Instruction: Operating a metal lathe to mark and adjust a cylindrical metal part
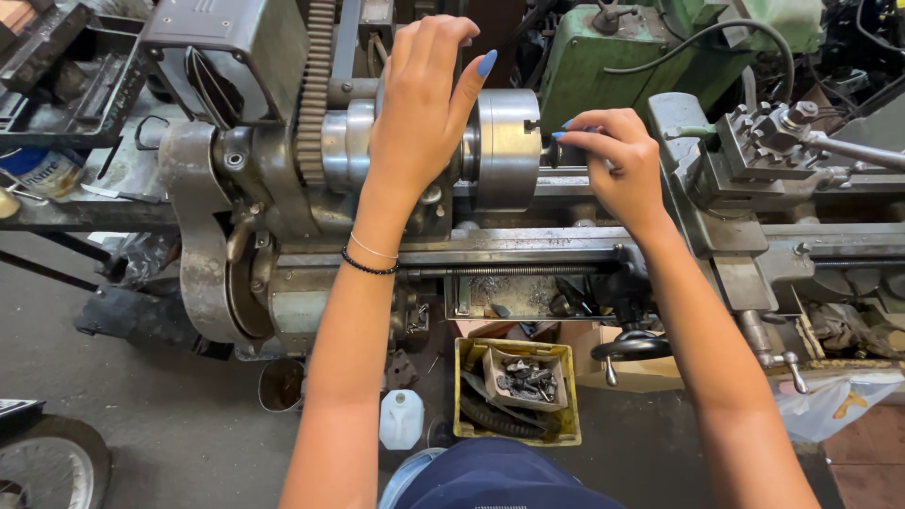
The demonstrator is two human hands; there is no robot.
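I stand at an old grey metal lathe (283,292). My left hand (419,104) rests flat over the headstock spindle, fingers spread, thumb against the shiny round chuck (507,141). My right hand (613,160) pinches a small dark workpiece (550,151) at the chuck's face; most of that piece is hidden by my fingers. The tool post (768,141) sits to the right, apart from both hands.
A large gear (311,94) turns beside the spindle. Below are a black handwheel (630,347), a yellow crate (517,429) of metal parts, a white jug (403,419) and a tin can (281,385). A green machine (603,57) stands behind. A wheel (47,467) shows lower left.
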